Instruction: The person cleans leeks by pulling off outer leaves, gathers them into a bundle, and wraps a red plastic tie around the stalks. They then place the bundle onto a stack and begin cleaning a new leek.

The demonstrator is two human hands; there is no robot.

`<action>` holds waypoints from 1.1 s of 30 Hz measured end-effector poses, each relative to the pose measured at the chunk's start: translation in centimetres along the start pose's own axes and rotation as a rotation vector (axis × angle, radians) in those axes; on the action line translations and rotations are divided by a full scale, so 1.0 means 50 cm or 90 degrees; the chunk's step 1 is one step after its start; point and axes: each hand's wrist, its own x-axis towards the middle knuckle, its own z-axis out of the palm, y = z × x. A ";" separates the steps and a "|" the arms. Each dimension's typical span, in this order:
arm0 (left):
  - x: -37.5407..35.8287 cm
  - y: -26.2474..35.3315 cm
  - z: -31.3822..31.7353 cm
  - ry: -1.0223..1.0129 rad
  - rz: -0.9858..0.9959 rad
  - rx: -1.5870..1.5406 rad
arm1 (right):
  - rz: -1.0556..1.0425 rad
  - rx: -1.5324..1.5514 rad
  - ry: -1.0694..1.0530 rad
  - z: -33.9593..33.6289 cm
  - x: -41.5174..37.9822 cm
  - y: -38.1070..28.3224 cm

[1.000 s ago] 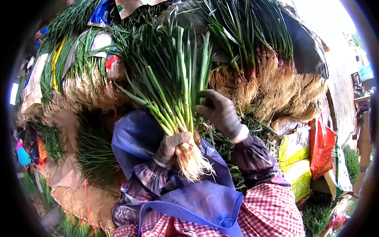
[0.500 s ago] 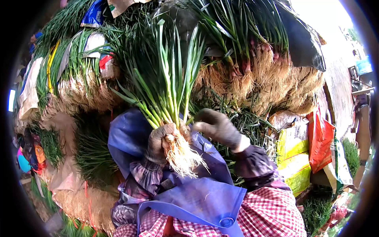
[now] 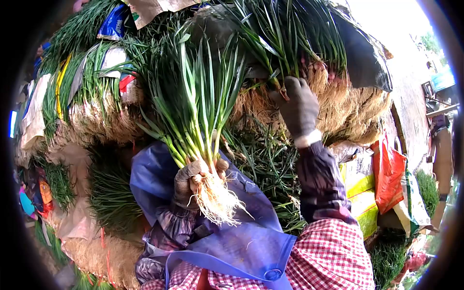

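My left hand [image 3: 186, 186], in a worn work glove, is closed round the lower stalks of a bunch of green garlic [image 3: 198, 130]. The bunch stands upright, leaves up, with its pale roots hanging below the fingers. My right hand [image 3: 300, 107], in a dark glove, reaches up to a heap of green garlic [image 3: 309, 43] with pinkish stem bases. Its fingers are closed at the base of a green garlic stalk at the front of that heap; the fingertips are partly hidden.
A blue plastic apron [image 3: 237, 246] covers my lap over a checked garment. Loose leaves [image 3: 266, 164] lie below the heap. More bundles [image 3: 99, 101] with roots outward are stacked at left. A red bag [image 3: 389, 174] and a yellow bag [image 3: 362, 208] stand at right.
My right hand has moved up and away from the bunch to the heap, closing on a stalk there. The left hand still grips the bunch, slightly lower in view.
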 end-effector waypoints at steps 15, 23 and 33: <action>0.015 0.010 -0.014 -0.140 -0.006 -0.123 | 0.110 0.086 -0.207 0.026 0.040 -0.021; 0.026 -0.017 -0.063 0.111 -0.014 -0.015 | 0.165 0.623 -0.445 -0.024 -0.154 -0.177; 0.019 -0.004 -0.004 -0.147 0.029 -0.155 | 0.590 0.910 -0.321 0.016 -0.160 -0.156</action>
